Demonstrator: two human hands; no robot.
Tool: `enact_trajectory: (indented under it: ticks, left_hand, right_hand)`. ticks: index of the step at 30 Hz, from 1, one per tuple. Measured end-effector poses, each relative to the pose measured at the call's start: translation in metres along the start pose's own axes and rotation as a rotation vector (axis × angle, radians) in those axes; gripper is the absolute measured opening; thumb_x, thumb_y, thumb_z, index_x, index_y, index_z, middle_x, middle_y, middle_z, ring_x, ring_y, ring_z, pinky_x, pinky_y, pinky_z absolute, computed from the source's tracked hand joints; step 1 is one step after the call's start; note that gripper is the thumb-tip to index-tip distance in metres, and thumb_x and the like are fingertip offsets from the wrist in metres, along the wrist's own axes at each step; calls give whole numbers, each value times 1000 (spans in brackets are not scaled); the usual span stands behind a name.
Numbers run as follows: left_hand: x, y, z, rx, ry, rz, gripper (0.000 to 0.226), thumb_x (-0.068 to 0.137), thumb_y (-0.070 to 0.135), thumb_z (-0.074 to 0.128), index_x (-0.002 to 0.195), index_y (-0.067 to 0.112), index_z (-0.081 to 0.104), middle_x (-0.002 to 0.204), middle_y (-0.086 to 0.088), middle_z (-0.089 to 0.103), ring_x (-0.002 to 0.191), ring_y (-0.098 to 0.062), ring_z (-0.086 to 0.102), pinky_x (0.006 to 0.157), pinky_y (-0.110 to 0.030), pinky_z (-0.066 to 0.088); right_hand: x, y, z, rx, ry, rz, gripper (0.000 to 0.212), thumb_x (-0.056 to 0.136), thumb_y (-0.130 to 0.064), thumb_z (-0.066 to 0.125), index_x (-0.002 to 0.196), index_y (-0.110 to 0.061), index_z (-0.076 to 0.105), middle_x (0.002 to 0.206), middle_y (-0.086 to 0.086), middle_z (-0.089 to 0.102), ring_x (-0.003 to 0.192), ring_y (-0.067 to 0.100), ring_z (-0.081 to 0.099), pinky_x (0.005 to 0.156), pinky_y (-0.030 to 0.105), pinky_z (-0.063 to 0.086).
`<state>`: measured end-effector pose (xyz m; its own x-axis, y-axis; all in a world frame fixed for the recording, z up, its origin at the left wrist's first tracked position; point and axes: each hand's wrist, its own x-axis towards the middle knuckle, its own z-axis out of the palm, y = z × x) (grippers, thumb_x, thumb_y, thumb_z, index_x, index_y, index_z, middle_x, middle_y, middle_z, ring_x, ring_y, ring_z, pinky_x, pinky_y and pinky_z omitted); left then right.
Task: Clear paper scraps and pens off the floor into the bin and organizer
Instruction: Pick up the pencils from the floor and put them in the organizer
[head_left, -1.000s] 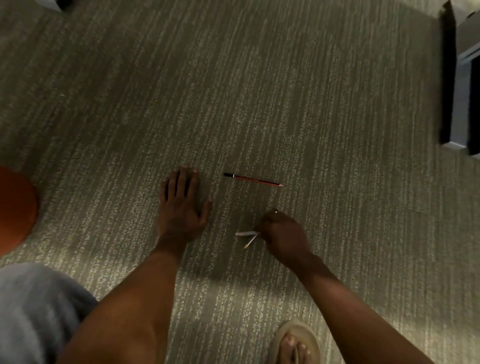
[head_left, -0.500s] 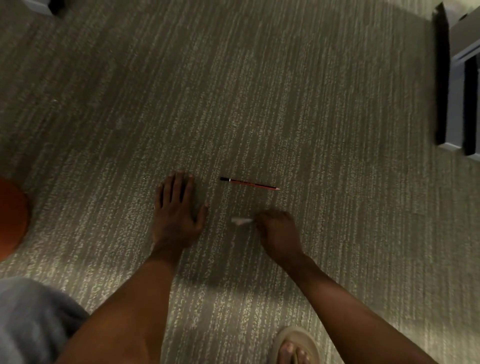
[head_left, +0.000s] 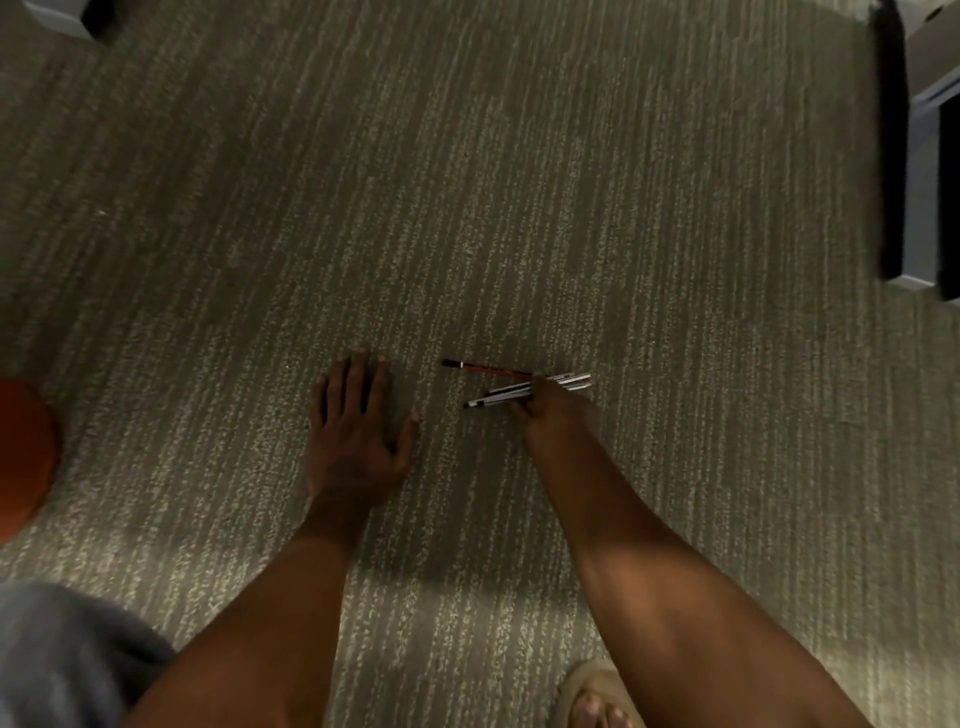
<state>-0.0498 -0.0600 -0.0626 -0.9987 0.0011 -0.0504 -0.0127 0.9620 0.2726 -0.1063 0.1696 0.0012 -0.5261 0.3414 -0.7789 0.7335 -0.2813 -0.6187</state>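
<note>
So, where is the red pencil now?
The red pencil lies on the carpet at centre, between the flat left hand and the right hand, whose fingers touch its right end.

red pencil (head_left: 488, 369) flat on carpet — white pens (head_left: 524, 393) bunched just beside

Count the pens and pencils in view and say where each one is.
3, possibly more: a red pencil lies on the carpet; at least two white pens sit bunched in the right hand, which may hide others.
</note>
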Motion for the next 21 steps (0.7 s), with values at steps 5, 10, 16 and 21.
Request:
enact_trajectory:
  ticks: [5,10,16,21]
  left_hand:
    - [1,-1,3,1,-3,-1,78,102,63,34,165,18,23,175,-10,17,163,-30,10,131,-53,11]
    - [2,-2,4,-15,5,6,78,102,64,34,165,20,22,174,-9,18,163,-31,11,131,-54,13]
    - [1,-5,4,0,-10,18,77,104,65,30,166,21,19,175,-9,15,163,-31,8,132,-53,9]
    - [3,-7,8,31,-13,36,76,103,65,31,165,22,21,174,-9,17,163,-32,11,131,-54,11]
  right_hand:
    - [4,-13,10,-142,79,-8,25,95,-20,60,119,-16,62,115,10,63,109,30,66,98,44,55]
    - [13,-26,29,-512,462,-133,44,85,-23,75,121,-1,63,126,16,66,117,31,65,97,36,52]
    - [11,-21,31,-535,329,-258,30,90,-19,67,117,-5,69,114,17,73,104,34,70,91,41,56]
    - [3,-12,46,-155,-70,-159,32,102,-5,50,133,-10,54,110,10,65,97,34,69,90,51,56]
